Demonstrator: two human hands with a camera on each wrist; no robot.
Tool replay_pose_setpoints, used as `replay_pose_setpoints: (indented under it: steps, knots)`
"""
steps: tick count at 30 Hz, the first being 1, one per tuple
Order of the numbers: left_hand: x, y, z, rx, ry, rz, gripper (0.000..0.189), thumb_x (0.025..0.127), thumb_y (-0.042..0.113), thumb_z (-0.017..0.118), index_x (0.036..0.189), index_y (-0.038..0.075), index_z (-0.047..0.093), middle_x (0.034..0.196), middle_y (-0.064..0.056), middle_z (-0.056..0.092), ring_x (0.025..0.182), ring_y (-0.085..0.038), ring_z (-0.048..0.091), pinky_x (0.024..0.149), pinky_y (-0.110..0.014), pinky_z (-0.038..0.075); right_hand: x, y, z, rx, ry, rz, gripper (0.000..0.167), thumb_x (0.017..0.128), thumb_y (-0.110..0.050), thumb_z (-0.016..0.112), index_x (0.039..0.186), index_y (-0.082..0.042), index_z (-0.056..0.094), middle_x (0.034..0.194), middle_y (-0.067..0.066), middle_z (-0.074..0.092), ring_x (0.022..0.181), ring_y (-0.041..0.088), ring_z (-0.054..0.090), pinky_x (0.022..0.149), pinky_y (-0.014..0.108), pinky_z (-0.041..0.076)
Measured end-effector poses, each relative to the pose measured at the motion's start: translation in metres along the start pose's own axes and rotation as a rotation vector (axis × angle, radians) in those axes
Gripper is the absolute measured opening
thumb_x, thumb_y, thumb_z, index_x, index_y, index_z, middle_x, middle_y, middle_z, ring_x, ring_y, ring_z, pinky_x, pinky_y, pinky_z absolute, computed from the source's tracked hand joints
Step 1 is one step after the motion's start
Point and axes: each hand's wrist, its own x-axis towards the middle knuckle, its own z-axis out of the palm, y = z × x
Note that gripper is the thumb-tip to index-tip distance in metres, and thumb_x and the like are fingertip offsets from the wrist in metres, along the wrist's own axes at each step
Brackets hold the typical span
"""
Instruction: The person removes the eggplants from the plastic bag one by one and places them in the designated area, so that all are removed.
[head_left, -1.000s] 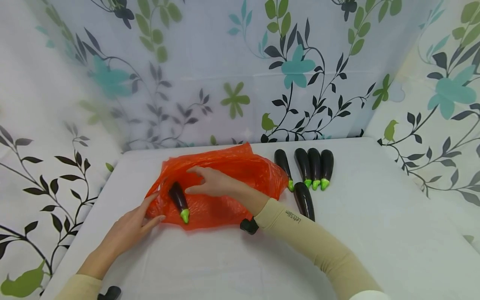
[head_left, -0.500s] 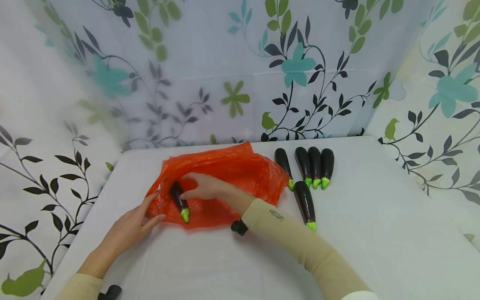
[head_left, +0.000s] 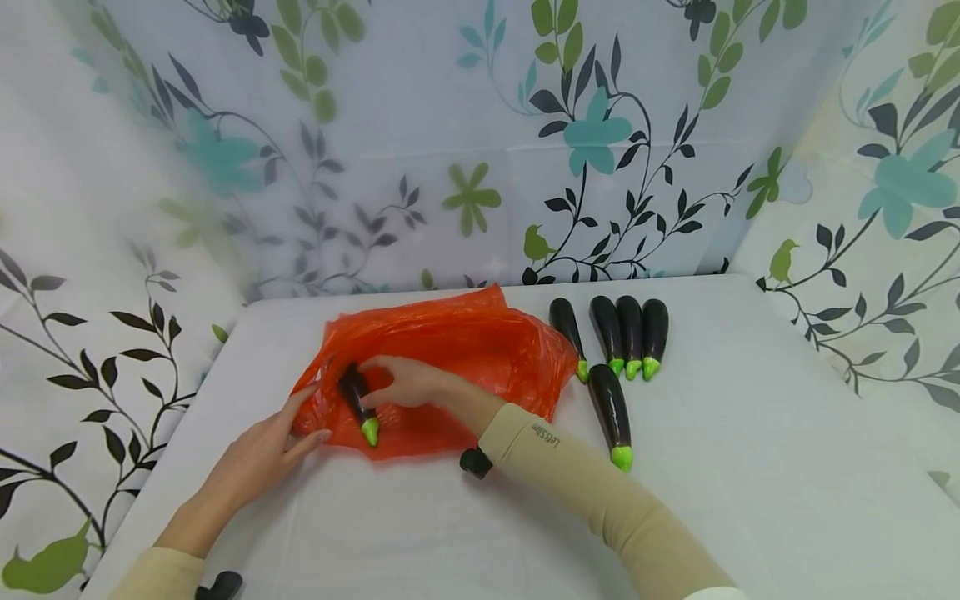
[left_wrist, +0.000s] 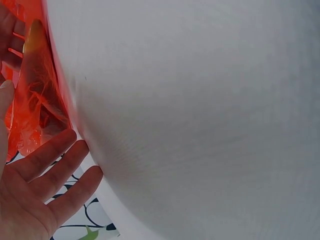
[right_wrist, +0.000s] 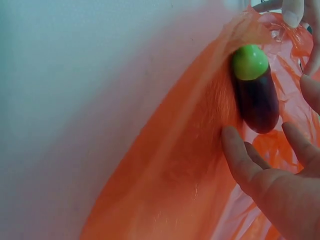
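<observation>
An orange plastic bag (head_left: 457, 333) lies at the back of the table with its mouth facing me. Inside its left part is a dark purple eggplant (head_left: 351, 387), green stem end toward the front. My right hand (head_left: 412, 385) reaches into the bag beside this eggplant; in the right wrist view its fingers (right_wrist: 239, 155) are spread near the dark end. My left hand (head_left: 255, 454) is at the bag's left edge, thumb and fingers apart; in the left wrist view the fingers (left_wrist: 70, 195) are straight, tips close to the bag and table.
To the right of the bag, an eggplant (head_left: 564, 321) lies partly behind its edge, with a row of several more, including one eggplant (head_left: 628, 329) in its middle. A single eggplant (head_left: 611, 408) lies in front of them. Patterned curtains surround the white table (head_left: 750, 417).
My right hand has moved slightly left and down toward the eggplant in the bag. Its sleeve has uncovered the green end of the front eggplant. My left hand has stayed in place.
</observation>
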Motion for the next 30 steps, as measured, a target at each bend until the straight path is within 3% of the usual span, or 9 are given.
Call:
replay_pose_setpoints:
  steps: [20, 30]
  knots:
    - [-0.001, -0.001, 0.001, -0.010, 0.030, 0.021, 0.071, 0.092, 0.042, 0.067, 0.146, 0.012, 0.032, 0.105, -0.019, 0.067, 0.093, -0.036, 0.065, 0.080, -0.059, 0.050, 0.007, -0.005, 0.012, -0.049, -0.138, -0.079, 0.056, 0.092, -0.038, 0.067, 0.143, -0.024, 0.050, 0.143, -0.004, 0.048, 0.121, 0.012, 0.046, 0.104, 0.035, 0.040]
    - [-0.001, 0.001, -0.001, 0.000, 0.027, 0.015, 0.071, 0.091, 0.041, 0.068, 0.146, 0.011, 0.032, 0.101, -0.016, 0.067, 0.089, -0.033, 0.066, 0.079, -0.058, 0.051, 0.009, -0.006, 0.014, -0.077, -0.136, -0.073, 0.057, 0.092, -0.039, 0.067, 0.145, -0.028, 0.049, 0.145, -0.007, 0.046, 0.124, 0.011, 0.043, 0.107, 0.036, 0.037]
